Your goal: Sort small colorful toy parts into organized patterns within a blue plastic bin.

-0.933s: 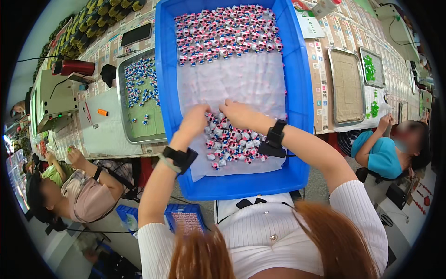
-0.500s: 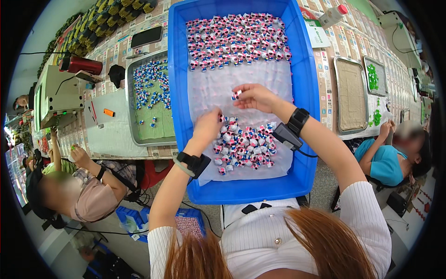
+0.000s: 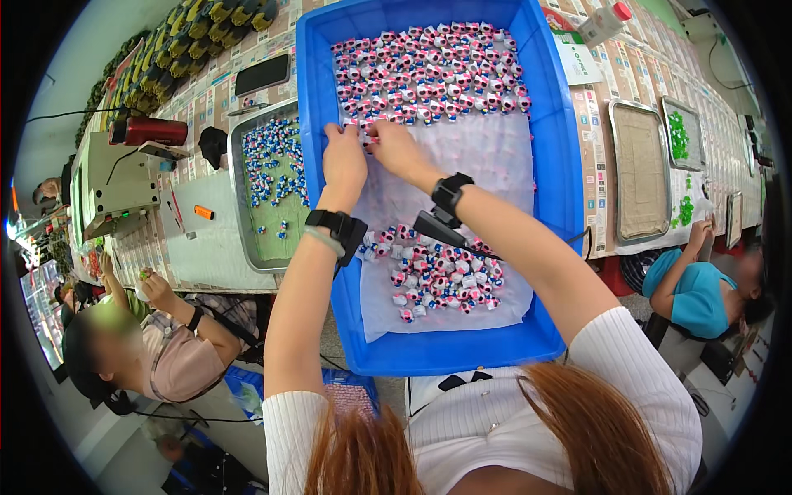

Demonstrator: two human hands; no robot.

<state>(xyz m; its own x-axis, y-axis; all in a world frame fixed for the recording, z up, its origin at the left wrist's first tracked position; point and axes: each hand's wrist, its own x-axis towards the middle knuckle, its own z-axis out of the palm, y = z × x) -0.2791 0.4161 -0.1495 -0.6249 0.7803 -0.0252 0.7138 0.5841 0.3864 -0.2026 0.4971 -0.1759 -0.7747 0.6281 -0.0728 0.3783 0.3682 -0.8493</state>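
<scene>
A deep blue plastic tub holds small white, pink and blue figurines on a sheet of white paper. At its far end the figurines stand in close rows; nearer me lies a loose heap of figurines. My left hand is at the tub's left side by the front row, fingers bent together; whatever they hold is hidden. Beside it my right hand pinches a small figurine, mostly covered by the fingers, at the left end of the nearest row.
Left of the tub is a metal tray with more small blue and white figures. A phone and a red flask lie beyond. On the right are a brown-lined tray, a bottle and seated co-workers on both sides.
Both hands have moved away from me and leftward, from over the heap and bare paper to the left end of the rows. The right hand carried a figurine there.
</scene>
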